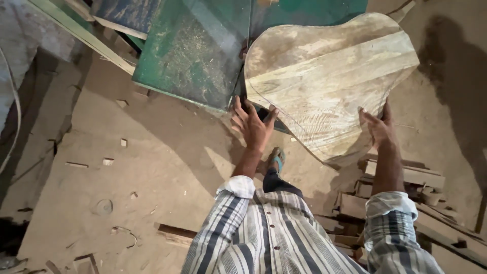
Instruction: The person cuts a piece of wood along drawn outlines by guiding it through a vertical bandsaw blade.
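Observation:
A large pale wooden board, cut to a rounded, curved outline, lies on a green machine table and overhangs its near edge. My left hand grips the board's lower left edge, fingers spread over the rim. My right hand holds the lower right edge, with fingers on top of the wood. A pencil line follows the curve near the board's edge.
The floor is covered in sawdust with small wood offcuts scattered over it. A heap of wooden blocks and planks lies at the lower right. My sandalled foot stands below the table edge. Green framing runs at the upper left.

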